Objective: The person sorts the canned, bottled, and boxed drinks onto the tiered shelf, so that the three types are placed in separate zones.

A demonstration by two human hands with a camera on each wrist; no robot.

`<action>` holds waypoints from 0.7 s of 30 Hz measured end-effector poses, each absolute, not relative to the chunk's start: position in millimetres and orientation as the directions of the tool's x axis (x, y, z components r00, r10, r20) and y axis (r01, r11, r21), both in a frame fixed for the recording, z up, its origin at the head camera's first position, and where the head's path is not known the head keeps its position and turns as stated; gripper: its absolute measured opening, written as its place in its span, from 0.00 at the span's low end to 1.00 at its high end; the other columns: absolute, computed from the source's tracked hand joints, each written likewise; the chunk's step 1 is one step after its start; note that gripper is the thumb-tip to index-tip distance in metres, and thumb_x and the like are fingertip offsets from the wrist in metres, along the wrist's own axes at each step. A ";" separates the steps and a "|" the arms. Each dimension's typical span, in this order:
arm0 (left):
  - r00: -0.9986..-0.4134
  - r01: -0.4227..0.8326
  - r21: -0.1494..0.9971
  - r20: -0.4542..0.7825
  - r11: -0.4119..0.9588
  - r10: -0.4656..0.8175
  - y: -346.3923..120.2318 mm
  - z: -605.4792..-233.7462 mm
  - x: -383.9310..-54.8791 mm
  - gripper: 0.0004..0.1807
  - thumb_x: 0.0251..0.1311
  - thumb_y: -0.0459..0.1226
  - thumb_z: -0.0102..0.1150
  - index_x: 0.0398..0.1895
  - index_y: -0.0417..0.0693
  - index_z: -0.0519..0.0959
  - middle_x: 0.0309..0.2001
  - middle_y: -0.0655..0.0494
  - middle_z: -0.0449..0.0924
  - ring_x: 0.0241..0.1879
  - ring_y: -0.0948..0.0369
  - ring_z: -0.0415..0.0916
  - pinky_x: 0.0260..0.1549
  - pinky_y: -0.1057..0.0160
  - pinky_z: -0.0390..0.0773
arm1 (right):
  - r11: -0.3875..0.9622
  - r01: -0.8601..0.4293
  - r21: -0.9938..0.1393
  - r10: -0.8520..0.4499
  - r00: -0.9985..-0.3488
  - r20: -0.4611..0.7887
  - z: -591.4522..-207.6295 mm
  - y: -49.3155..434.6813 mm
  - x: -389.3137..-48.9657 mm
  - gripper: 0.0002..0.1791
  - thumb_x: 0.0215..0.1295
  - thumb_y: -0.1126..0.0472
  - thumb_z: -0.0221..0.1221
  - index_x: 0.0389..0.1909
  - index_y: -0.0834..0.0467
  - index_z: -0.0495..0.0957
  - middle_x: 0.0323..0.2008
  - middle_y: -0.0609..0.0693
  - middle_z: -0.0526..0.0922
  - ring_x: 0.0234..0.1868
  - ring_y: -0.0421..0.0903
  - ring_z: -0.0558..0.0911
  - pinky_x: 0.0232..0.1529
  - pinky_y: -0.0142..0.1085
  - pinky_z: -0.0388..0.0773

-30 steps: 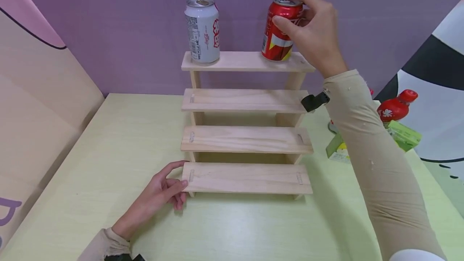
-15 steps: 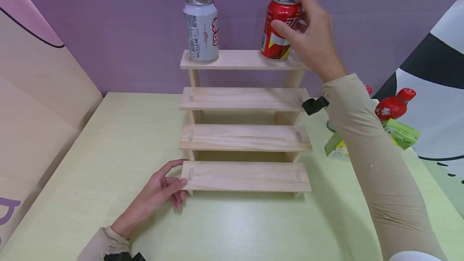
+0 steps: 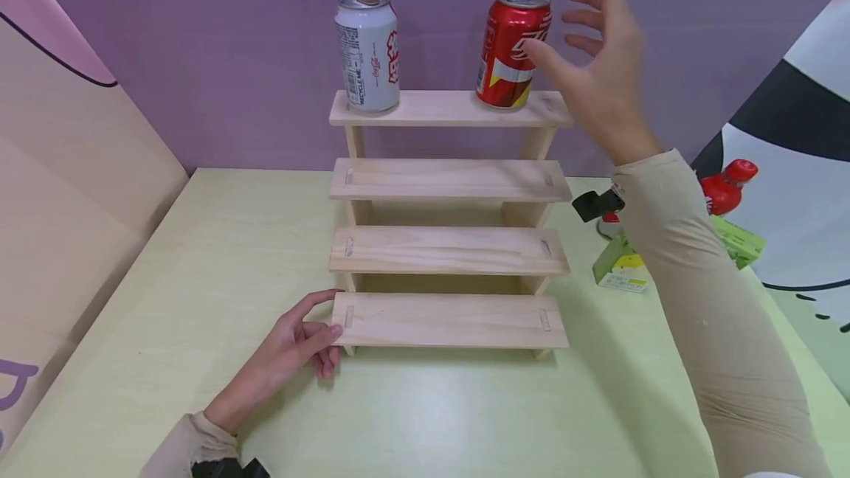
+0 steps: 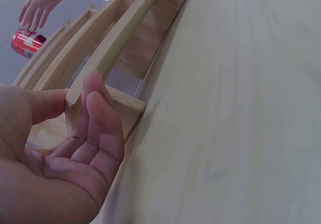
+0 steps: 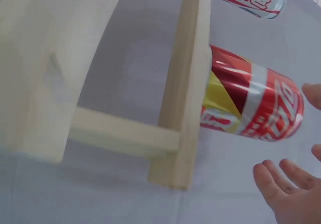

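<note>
A four-step wooden display rack (image 3: 451,319) stands on the table. My left hand (image 3: 285,351) pinches the left end of its lowest step; in the left wrist view the thumb (image 4: 47,105) lies on one side of the board and fingers on the other. On the top step stand a white soda can (image 3: 368,61) at the left and a red soda can (image 3: 508,57) at the right, both upright. Just right of the red can, my right hand (image 3: 607,72) is spread with nothing in it. A gap separates its fingers from the can in the right wrist view.
Right of the rack, partly behind my right forearm, are a green carton (image 3: 620,264), another green box (image 3: 737,242) and a red bottle (image 3: 727,186). A purple wall (image 3: 265,57) rises behind the rack.
My right hand has let go of the red can and moved off to the right, its fingers spreading. The can stays on the top step. My left hand keeps its place on the rack.
</note>
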State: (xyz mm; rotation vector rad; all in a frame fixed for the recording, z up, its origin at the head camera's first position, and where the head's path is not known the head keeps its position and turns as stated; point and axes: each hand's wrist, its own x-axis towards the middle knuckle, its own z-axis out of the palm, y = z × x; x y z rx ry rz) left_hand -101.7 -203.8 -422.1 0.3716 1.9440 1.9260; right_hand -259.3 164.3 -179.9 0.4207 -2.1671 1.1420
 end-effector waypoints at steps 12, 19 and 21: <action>-0.894 -0.072 0.996 -0.088 0.053 0.439 -205.2 -422.6 -97.2 0.31 0.74 0.37 0.53 0.74 0.44 0.54 0.25 0.47 0.80 0.22 0.60 0.76 0.25 0.62 0.82 | 0.571 -0.687 -0.449 0.027 -0.532 0.847 -196.9 193.8 -229.5 0.32 0.62 0.55 0.68 0.66 0.55 0.69 0.54 0.44 0.80 0.53 0.44 0.79 0.57 0.32 0.77; -0.894 -0.057 0.997 -0.073 0.050 0.443 -202.6 -420.6 -99.8 0.31 0.74 0.37 0.53 0.74 0.43 0.54 0.25 0.48 0.81 0.22 0.60 0.77 0.25 0.62 0.82 | 0.555 -0.670 -0.494 0.064 -0.557 0.828 -208.7 205.6 -208.6 0.34 0.61 0.62 0.68 0.67 0.54 0.66 0.54 0.47 0.79 0.54 0.46 0.78 0.56 0.31 0.77; -0.892 -0.054 0.997 -0.070 0.049 0.446 -201.6 -420.3 -101.0 0.31 0.74 0.36 0.53 0.74 0.43 0.54 0.25 0.48 0.81 0.22 0.60 0.77 0.25 0.62 0.82 | 0.574 -0.659 -0.487 0.058 -0.560 0.827 -213.7 210.0 -203.5 0.34 0.61 0.63 0.68 0.67 0.53 0.66 0.55 0.47 0.79 0.54 0.45 0.78 0.56 0.31 0.77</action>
